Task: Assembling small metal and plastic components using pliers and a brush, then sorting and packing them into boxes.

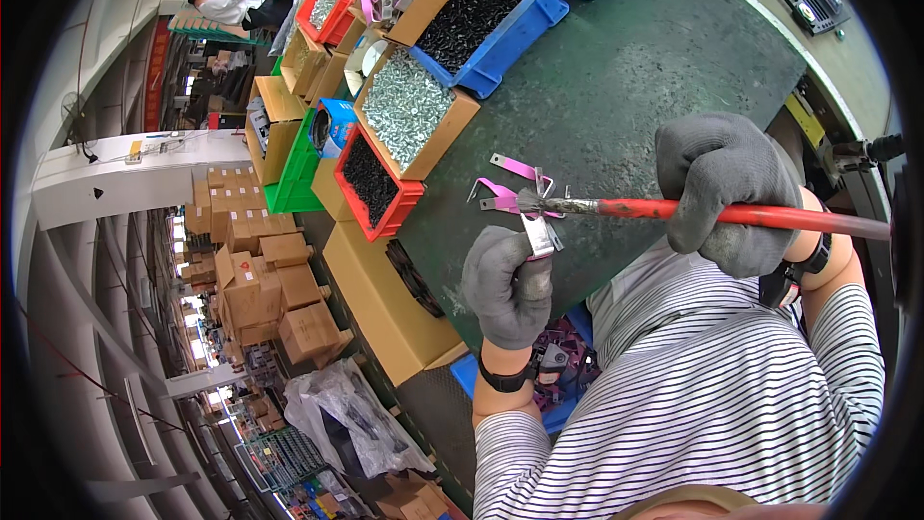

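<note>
Our left hand (507, 287) pinches a metal bracket (541, 239); our right hand (729, 195) is wrapped around a red-handled tool (630, 209); pink-coated pieces (517, 168) lie on the green surface (606, 77).

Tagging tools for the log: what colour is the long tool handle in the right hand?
Mostly red; the tool handle shows best in the head view.

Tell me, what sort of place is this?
Probably a factory assembly workshop: there are loose silvery fasteners in an open box, a blue bin of small black parts, and stacked cardboard cartons.
</note>
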Available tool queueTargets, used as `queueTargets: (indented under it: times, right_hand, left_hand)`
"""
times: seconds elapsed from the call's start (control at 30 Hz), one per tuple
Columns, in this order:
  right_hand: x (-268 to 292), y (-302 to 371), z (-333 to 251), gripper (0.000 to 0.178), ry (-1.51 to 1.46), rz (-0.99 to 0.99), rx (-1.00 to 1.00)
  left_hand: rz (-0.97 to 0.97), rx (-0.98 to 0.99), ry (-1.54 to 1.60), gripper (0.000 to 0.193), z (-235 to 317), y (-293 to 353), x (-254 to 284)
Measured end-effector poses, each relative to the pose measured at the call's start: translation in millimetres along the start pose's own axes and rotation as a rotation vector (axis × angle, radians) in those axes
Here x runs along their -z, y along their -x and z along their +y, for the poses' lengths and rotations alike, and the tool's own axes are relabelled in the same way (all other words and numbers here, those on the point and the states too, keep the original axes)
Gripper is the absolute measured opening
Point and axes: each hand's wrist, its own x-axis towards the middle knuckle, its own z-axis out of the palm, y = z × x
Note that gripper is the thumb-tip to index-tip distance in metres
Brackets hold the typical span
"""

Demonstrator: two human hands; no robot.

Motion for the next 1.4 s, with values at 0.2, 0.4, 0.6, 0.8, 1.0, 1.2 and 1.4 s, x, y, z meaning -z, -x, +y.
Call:
queueTargets:
  times: [0.2,0.4,0.6,0.8,1.0,1.2,1.4]
  right_hand:
    - [0,-1,-2,0.004,-0.02,0.126,0.056]
    - [-1,2,2,0.009,0.036,-0.035,-0.033]
    - [17,35,31,0.01,0.038,0.213,-0.415]
    - [30,70,66,0.012,-0.206,0.47,-0.623]
    - [29,82,77,0.014,-0.257,0.529,-0.679]
    - [32,85,79,0.015,-0.326,0.534,-0.695]
    - [44,88,82,0.014,-0.283,0.46,-0.687]
  left_hand:
    - [0.014,0.065,-0.014,0.023,8,4,6]
    - [-0.017,0.074,-0.134,0.023,-2,14,11]
    - [-0.376,0.128,-0.615,0.053,-39,19,33]
    - [-0.74,0.117,-0.729,0.082,-83,-6,29]
    - [-0.855,-0.051,-0.757,0.082,-117,-45,16]
    - [-0.993,-0.118,-0.857,0.047,-120,-64,7]
    - [-1.104,0.085,-0.91,0.034,-122,-68,-6]
